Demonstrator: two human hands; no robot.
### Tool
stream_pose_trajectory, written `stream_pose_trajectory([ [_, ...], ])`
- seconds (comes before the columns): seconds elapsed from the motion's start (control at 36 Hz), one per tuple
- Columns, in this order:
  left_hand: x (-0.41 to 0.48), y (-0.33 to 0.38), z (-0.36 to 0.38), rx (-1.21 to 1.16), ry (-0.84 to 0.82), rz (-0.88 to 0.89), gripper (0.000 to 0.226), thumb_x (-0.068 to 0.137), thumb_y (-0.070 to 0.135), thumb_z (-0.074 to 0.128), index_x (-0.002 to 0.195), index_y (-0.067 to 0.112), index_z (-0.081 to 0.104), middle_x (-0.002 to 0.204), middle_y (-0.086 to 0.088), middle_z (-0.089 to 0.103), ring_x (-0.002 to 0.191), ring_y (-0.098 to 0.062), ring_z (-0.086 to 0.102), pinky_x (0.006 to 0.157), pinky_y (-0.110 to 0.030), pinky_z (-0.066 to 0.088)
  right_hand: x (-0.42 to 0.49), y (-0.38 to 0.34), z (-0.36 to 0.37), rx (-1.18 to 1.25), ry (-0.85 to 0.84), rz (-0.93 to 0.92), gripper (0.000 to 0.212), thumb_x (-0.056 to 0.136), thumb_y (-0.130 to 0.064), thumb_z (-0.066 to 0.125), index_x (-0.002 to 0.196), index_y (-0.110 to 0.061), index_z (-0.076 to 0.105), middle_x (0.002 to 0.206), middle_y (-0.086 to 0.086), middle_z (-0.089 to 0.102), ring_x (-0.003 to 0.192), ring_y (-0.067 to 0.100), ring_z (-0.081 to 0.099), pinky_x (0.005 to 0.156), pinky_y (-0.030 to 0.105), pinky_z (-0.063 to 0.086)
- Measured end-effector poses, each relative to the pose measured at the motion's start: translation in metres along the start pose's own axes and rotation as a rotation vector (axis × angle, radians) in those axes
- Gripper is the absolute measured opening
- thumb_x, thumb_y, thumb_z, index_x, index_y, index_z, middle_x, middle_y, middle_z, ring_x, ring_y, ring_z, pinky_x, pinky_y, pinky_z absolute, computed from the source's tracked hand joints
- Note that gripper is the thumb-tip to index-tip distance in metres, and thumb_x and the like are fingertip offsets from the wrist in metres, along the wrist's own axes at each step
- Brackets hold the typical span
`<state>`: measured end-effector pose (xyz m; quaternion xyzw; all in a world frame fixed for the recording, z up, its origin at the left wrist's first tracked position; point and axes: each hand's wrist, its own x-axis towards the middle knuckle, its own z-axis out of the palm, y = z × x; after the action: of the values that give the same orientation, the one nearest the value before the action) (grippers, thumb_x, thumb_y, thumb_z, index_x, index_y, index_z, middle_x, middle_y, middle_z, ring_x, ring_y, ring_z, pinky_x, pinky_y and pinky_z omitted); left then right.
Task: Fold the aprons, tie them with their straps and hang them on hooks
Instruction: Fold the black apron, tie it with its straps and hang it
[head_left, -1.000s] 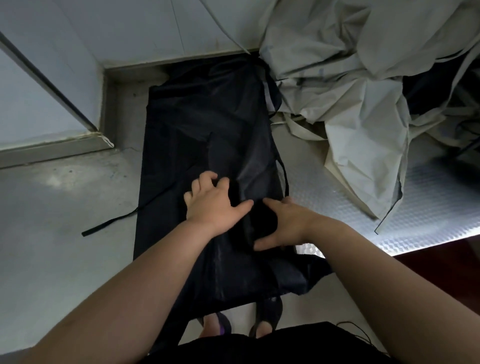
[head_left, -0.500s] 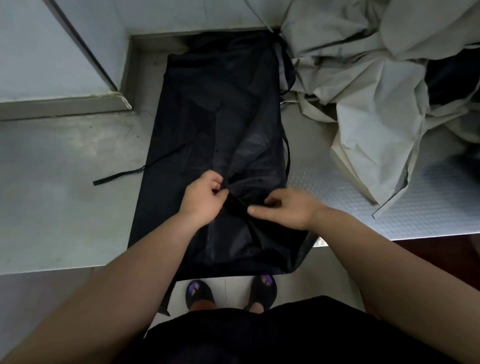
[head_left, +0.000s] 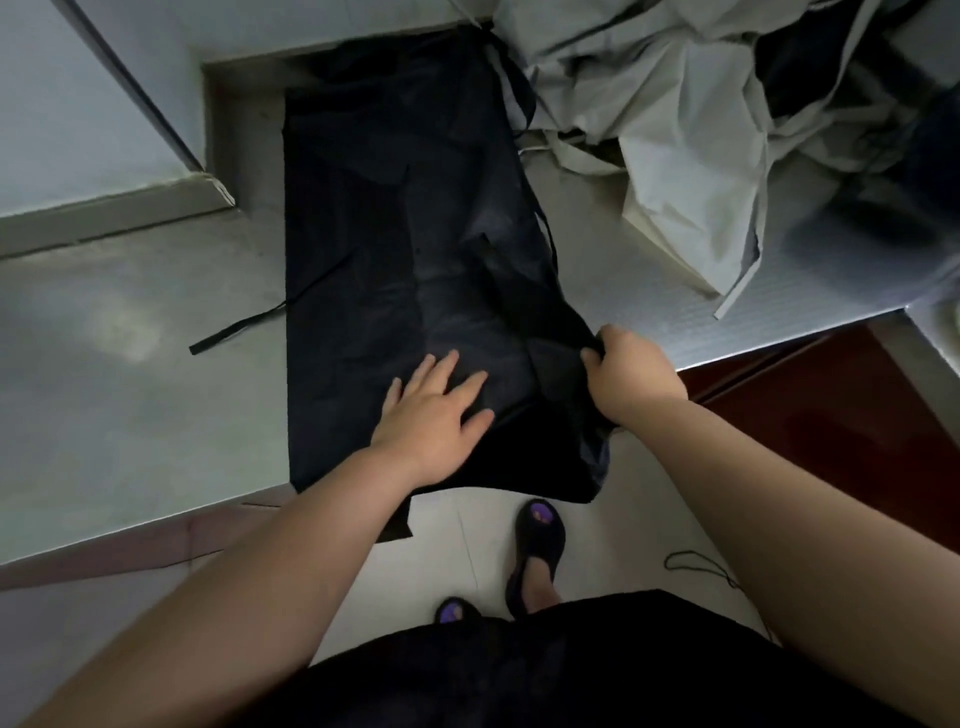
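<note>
Fold underway | black apron (head_left: 395, 249) flat on counter (head_left: 130, 374) | left hand (head_left: 434, 413) open, pressing | right hand (head_left: 631, 376) pinching hem at 3 o'clock | tying, hanging pending; grey aprons (head_left: 675, 130) heaped at 1 o'clock

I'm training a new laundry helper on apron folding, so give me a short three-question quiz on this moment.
1. True or false: the left hand lies flat with spread fingers on the black fabric apron.
2. What does the right hand do? A) grips the apron's right edge B) rests on the crumpled grey cloth pile C) hangs free
3. Which side of the apron does the loose black strap lie on, on the grey metal counter?

Key: 1 true; 2 A; 3 left.
</note>
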<state>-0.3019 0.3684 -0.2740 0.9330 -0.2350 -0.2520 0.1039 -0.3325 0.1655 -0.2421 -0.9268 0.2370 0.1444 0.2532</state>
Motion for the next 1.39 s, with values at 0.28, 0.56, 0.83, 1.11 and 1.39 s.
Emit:
stream_pose_trajectory([
  [0.28, 0.014, 0.005, 0.002, 0.025, -0.058, -0.036, 0.064, 0.097, 0.049, 0.037, 0.150, 0.036, 0.003, 0.158, 0.000, -0.014, 0.144, -0.024, -0.014, 0.116, -0.050, -0.006, -0.066, 0.008, -0.015, -0.189, 0.247, 0.035, 0.020, 0.098, -0.026, 0.040, 0.107, -0.010, 0.046, 0.089, 0.013, 0.056, 0.087, 0.035, 0.055, 0.067, 0.035, 0.036],
  [0.56, -0.006, -0.005, -0.020, -0.655, 0.186, -0.088, 0.053, 0.093, 0.059, 0.035, 0.122, 0.018, 0.053, 0.115, 0.003, 0.058, 0.106, -0.012, 0.052, 0.088, -0.026, 0.033, -0.084, -0.036, 0.028, 0.339, -0.412, -0.090, 0.047, 0.094, -0.011, 0.047, 0.140, -0.019, 0.043, 0.137, 0.005, 0.052, 0.124, 0.018, 0.048, 0.091, 0.013, 0.032],
  [0.83, -0.017, -0.007, -0.016, -0.361, 0.302, 0.046, 0.069, 0.087, 0.028, 0.063, 0.147, 0.027, 0.028, 0.142, -0.002, 0.033, 0.130, -0.021, 0.034, 0.104, -0.029, 0.032, -0.055, -0.019, 0.011, 0.198, -0.076, -0.027, 0.041, 0.095, -0.012, 0.043, 0.135, -0.013, 0.048, 0.136, 0.009, 0.052, 0.122, 0.025, 0.050, 0.099, 0.028, 0.037],
  [1.11, 0.033, 0.008, -0.058, -0.280, 0.358, 0.005, 0.070, 0.087, 0.032, 0.063, 0.147, 0.022, 0.028, 0.142, 0.001, 0.031, 0.131, -0.020, 0.032, 0.108, -0.036, 0.034, 0.022, -0.032, -0.026, 0.269, 0.016, -0.082, 0.042, 0.097, -0.021, 0.043, 0.139, -0.013, 0.041, 0.130, 0.009, 0.056, 0.116, 0.026, 0.053, 0.079, 0.022, 0.036],
  [1.39, 0.135, 0.035, -0.067, -0.203, 0.261, -0.118, 0.099, 0.079, 0.035, 0.070, 0.150, 0.032, 0.001, 0.153, -0.002, -0.001, 0.138, -0.026, 0.014, 0.112, -0.040, 0.027, 0.131, -0.041, -0.061, 0.253, -0.083, -0.062, 0.052, 0.098, -0.033, 0.045, 0.144, -0.012, 0.032, 0.142, 0.012, 0.044, 0.128, 0.028, 0.044, 0.101, 0.030, 0.035],
])
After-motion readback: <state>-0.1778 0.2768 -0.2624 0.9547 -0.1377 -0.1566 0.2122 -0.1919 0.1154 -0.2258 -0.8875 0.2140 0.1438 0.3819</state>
